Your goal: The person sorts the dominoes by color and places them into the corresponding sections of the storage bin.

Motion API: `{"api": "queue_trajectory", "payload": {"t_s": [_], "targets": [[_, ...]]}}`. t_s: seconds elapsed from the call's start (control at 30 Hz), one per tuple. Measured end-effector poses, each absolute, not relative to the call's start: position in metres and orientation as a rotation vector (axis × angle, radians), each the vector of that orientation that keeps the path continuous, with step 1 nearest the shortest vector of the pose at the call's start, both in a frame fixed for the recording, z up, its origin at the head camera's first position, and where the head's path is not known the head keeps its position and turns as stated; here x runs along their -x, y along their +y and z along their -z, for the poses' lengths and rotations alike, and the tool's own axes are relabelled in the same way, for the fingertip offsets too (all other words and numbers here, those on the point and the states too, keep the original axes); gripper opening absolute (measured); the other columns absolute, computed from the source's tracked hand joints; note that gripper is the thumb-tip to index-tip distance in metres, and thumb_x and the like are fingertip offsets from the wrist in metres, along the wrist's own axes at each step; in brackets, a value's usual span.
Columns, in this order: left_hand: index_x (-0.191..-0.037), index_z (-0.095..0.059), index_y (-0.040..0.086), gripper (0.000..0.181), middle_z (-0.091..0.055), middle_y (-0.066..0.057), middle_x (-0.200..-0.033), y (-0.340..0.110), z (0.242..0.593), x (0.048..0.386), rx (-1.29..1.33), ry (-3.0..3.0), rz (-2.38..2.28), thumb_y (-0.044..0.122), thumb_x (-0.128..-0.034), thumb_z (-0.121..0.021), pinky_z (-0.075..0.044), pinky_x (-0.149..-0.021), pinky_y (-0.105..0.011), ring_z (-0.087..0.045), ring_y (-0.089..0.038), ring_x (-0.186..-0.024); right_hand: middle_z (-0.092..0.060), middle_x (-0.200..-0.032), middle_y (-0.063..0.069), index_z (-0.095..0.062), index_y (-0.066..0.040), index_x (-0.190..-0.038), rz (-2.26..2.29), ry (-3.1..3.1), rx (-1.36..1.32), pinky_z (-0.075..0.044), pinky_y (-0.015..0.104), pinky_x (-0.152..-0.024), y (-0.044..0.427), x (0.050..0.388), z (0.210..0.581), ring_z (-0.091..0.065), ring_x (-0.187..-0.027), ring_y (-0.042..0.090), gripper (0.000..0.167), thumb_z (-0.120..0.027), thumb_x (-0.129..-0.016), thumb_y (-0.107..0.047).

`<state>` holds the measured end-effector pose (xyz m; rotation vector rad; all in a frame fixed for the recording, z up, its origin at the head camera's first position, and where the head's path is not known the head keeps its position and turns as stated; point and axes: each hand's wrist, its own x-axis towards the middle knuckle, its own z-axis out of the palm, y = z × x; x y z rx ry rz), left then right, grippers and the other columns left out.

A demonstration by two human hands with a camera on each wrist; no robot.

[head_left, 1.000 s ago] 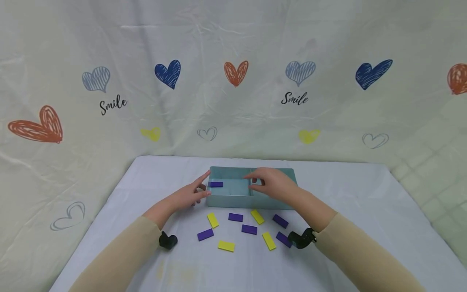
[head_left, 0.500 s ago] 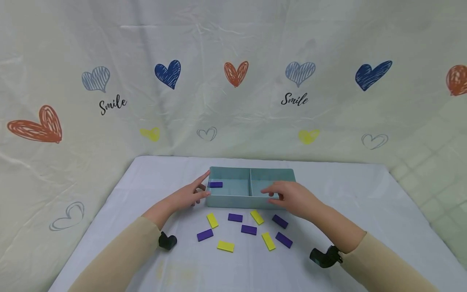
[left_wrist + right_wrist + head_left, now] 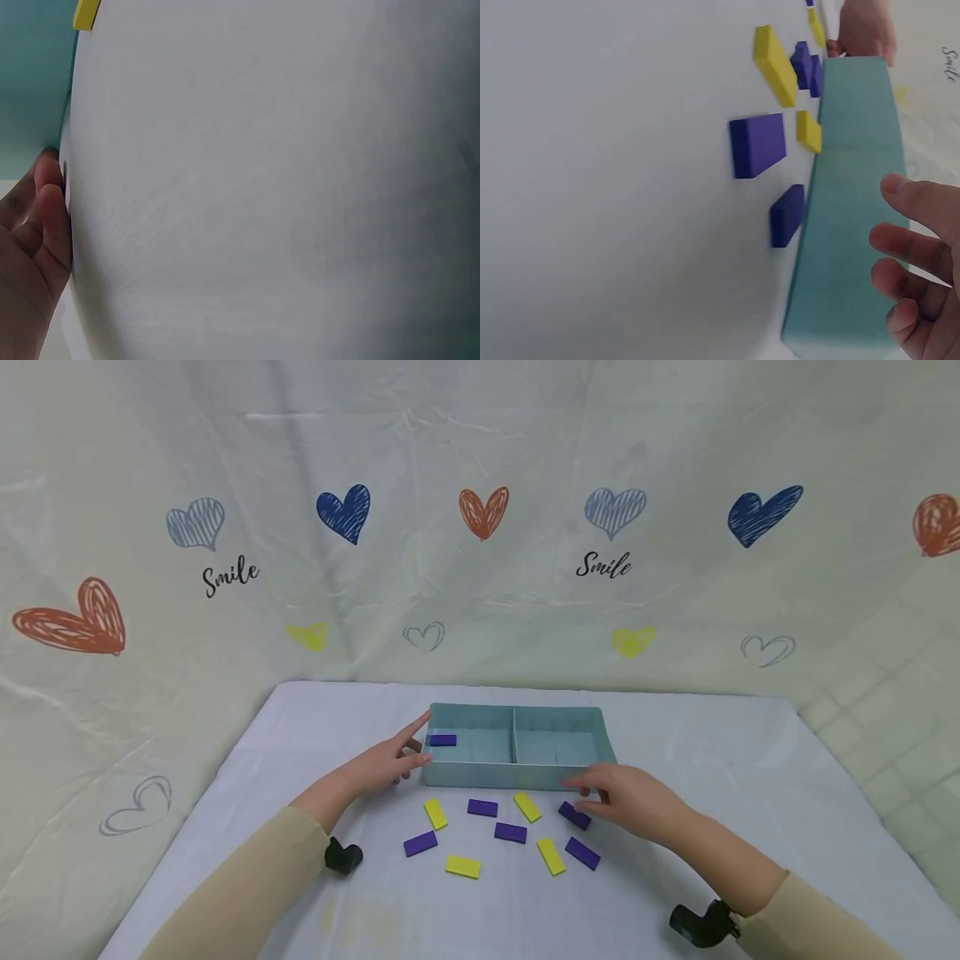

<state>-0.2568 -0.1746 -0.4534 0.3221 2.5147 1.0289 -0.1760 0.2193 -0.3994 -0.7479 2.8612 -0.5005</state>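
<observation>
A teal two-compartment box [image 3: 491, 775] stands towards the back of the white table. One purple block [image 3: 443, 741] lies in its left compartment. My left hand [image 3: 384, 763] touches the box's left end, index finger and thumb stretched out along it. In front of the box's right part hovers my right hand [image 3: 637, 800], its fingers bent loosely with nothing between them. Nearest to its fingertips is a purple block [image 3: 572, 816] on the table. In the right wrist view the right hand's fingers [image 3: 907, 244] are spread in front of the box wall [image 3: 855, 247].
Several purple blocks and yellow blocks lie scattered before the box, among them a yellow block [image 3: 551, 857], a purple block [image 3: 582, 853] and another yellow block [image 3: 462, 867]. Behind the table hangs a pale sheet [image 3: 480, 435] printed with hearts.
My right hand has moved from over the box's divider to the right and towards me, to just in front of the box. My left hand has stayed at the box's left end.
</observation>
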Motion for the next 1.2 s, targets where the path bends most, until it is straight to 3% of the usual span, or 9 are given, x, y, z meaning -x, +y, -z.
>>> {"api": "queue_trajectory", "payload": {"t_s": [0.3, 0.6, 1.2], "targets": [[-0.152, -0.004, 0.058, 0.077, -0.049, -0.006, -0.14, -0.175, 0.459, 0.26, -0.314, 2.52, -1.025, 0.054, -0.0963, -0.056, -0.05, -0.082, -0.037, -0.058, -0.02, -0.093, -0.062, -0.088, -0.018, -0.076, -0.02, -0.113, 0.453, 2.84, 0.696, -0.05, 0.024, -0.069, 0.224, 0.175, 0.418, -0.053, -0.074, 0.0, 0.027, -0.078, -0.086, -0.023], [-0.153, -0.005, 0.056, 0.076, -0.049, -0.007, -0.141, -0.176, 0.457, 0.259, -0.326, 2.502, -1.047, 0.052, -0.097, -0.056, -0.051, -0.083, -0.038, -0.059, -0.02, -0.093, -0.064, -0.087, -0.013, -0.077, -0.019, -0.111, 0.295, 2.848, 0.614, -0.051, 0.028, -0.072, 0.219, 0.176, 0.434, -0.055, -0.076, 0.004, 0.03, -0.082, -0.081, -0.025], [-0.153, -0.005, 0.057, 0.077, -0.049, -0.007, -0.141, -0.176, 0.456, 0.257, -0.324, 2.519, -1.034, 0.052, -0.0968, -0.057, -0.051, -0.083, -0.038, -0.059, -0.02, -0.094, -0.062, -0.088, -0.011, -0.077, -0.019, -0.112, 0.222, 2.886, 0.622, -0.051, 0.027, -0.072, 0.216, 0.172, 0.438, -0.054, -0.076, 0.006, 0.032, -0.082, -0.081, -0.024]]}}
